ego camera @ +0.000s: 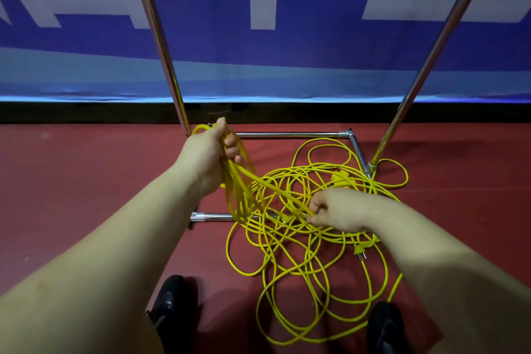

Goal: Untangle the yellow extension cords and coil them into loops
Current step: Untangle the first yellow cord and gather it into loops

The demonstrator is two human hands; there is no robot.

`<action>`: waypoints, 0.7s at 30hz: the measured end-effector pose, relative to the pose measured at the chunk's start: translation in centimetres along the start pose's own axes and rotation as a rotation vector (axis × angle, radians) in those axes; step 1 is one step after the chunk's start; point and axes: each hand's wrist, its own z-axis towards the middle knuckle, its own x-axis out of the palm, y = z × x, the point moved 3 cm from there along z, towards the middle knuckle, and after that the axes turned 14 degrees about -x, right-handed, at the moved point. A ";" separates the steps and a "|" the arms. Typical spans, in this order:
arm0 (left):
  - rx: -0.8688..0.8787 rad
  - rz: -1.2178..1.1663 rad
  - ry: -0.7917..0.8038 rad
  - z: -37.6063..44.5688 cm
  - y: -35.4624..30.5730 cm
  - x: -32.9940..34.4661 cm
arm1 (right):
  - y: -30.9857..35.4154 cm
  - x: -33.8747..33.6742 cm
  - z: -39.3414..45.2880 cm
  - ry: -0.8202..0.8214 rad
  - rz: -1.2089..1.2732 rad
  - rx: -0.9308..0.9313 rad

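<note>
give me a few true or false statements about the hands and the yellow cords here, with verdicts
1. The left hand grips a bundle of coiled loops. True.
2. The right hand is open and touches nothing. False: it pinches a cord strand running up to the left hand.
3. All the cord is already coiled. False: a tangled pile lies on the red floor.
4. A plug lies on the floor near the right forearm. True.
5. The pile lies over the metal rack base. True.
</note>
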 end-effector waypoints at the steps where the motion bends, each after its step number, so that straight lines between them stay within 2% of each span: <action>1: 0.031 0.025 -0.023 0.2 -0.2 -0.3 | -0.2 -0.4 -0.2 -0.026 0.005 0.004; 3: 0.088 0.066 -0.064 0.5 -0.4 -0.8 | -0.8 -1.2 -0.5 -0.060 0.030 0.029; 5: 0.120 0.099 -0.077 0.6 -0.3 -1.0 | -1.2 -1.8 -0.9 -0.138 0.218 0.068; 9: 0.158 0.228 -0.026 0.0 0.0 -0.3 | -0.8 -3.0 -1.6 -0.404 1.018 0.133; 11: 0.159 0.316 0.006 -0.6 0.5 0.3 | -0.2 -3.4 -1.8 -0.482 1.416 0.142; 13: 0.140 0.426 0.049 -1.0 1.4 1.2 | 0.5 -3.7 -2.0 -0.472 1.706 0.125; 15: 0.100 0.507 0.099 -1.3 2.4 2.0 | 1.3 -3.9 -2.0 -0.421 1.856 0.092; 17: 0.058 0.551 0.137 -1.4 3.4 2.6 | 1.9 -3.9 -1.8 -0.418 1.869 0.057; 18: 0.041 0.570 0.151 -1.4 3.8 2.8 | 1.8 -3.8 -1.7 -0.434 1.782 0.052; 21: 0.003 0.615 0.155 -1.4 4.5 3.0 | 1.3 -3.7 -1.6 -0.444 1.223 0.084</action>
